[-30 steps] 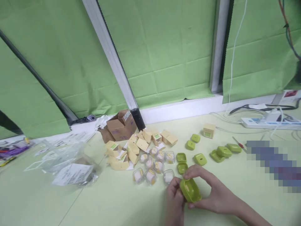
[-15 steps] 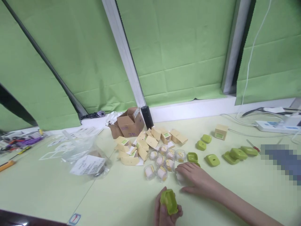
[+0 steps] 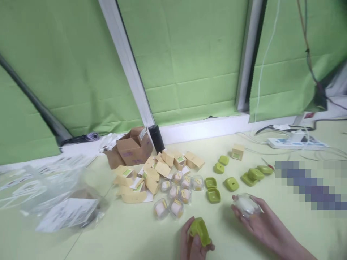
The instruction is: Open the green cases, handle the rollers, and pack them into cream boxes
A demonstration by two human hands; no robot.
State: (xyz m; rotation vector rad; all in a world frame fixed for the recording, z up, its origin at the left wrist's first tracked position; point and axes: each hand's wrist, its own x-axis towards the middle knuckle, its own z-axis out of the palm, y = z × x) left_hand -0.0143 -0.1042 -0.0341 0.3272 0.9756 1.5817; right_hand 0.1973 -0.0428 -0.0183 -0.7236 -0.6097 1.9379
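Note:
My left hand [image 3: 193, 245] is at the bottom edge, fingers wrapped round a small green plastic case [image 3: 200, 231]. My right hand [image 3: 261, 222] is lifted a little to the right, fingers curled under a clear plastic box [image 3: 246, 204] with something white inside. Several more clear boxes [image 3: 176, 191] with pale contents stand in a cluster ahead of my hands. Two open green case halves [image 3: 212, 189] lie beside that cluster.
Several tan cardboard cartons [image 3: 151, 169] and a brown box [image 3: 132, 148] lie behind the cluster. More green cases [image 3: 256, 174] sit to the right, near a small carton [image 3: 236, 151] and a power strip [image 3: 295, 143]. A clear plastic bag [image 3: 54, 196] lies at the left.
My right hand picked a clear box from the cluster and lifted it to the right. My left hand kept the green case. The view shifted.

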